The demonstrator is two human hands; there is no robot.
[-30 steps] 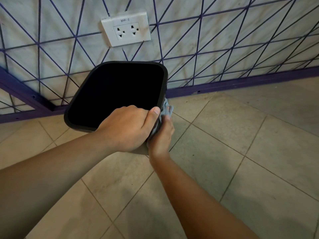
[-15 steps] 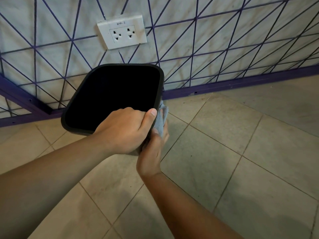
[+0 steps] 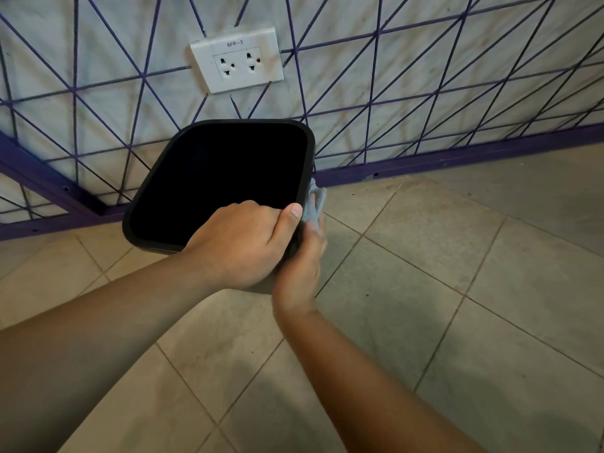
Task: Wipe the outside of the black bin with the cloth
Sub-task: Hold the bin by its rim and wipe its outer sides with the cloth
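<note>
While the left hand (image 3: 240, 243) clamps over the near rim of the black bin (image 3: 183, 148), fingers curled down inside the opening and thumb laid along the near right corner, the right hand (image 3: 302, 263) presses a light blue cloth (image 3: 315, 204) flat against the bin's right outer wall, just below the rim. The cloth is bunched between that palm and the plastic, with a crumpled end sticking up past the fingers beside the corner. The bin stands over a tiled floor (image 3: 457, 289), its square mouth tipped toward the camera (its inside reads as plain black, so nothing within can be made out), and its base is hidden behind the hands. Behind it rises a pale wall crossed by purple lines, with a white double socket (image 3: 237, 60) marked 8PP-2 above the bin and a purple skirting strip (image 3: 441, 160) along the bottom.
</note>
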